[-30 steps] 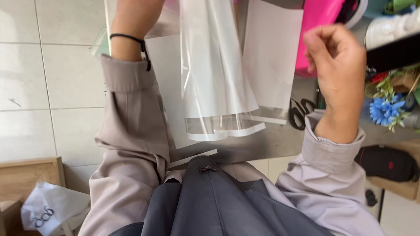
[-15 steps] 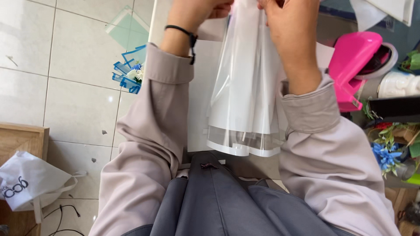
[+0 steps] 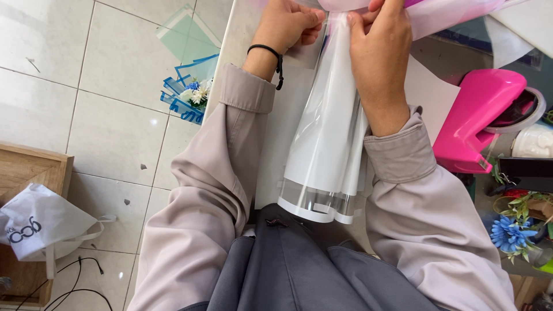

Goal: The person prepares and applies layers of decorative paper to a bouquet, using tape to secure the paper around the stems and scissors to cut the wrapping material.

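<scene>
At far left a white plastic carrier bag (image 3: pixel 40 227) lies on a pale wooden crate (image 3: pixel 29 173), over a floor of large white tiles (image 3: pixel 109 86). Further right, blue-edged clear sheets (image 3: pixel 187 98) with a small flower sprig lie on those tiles. The left hand (image 3: pixel 288 26), a black band at its wrist, has its fingers curled shut, pinching the top of a gathered clear cellophane wrap (image 3: pixel 328 155). Just beside it the right hand (image 3: pixel 377 57) closes round the same gather. The wrap hangs down toward the person's lap, over a white sheet (image 3: pixel 276 126). It looks light, thin, slippery and crease-prone; the bunched neck seems the firmest hold. Right of it sit a bright pink plastic tape dispenser (image 3: pixel 478 126) and blue artificial flowers (image 3: pixel 510 233).
</scene>
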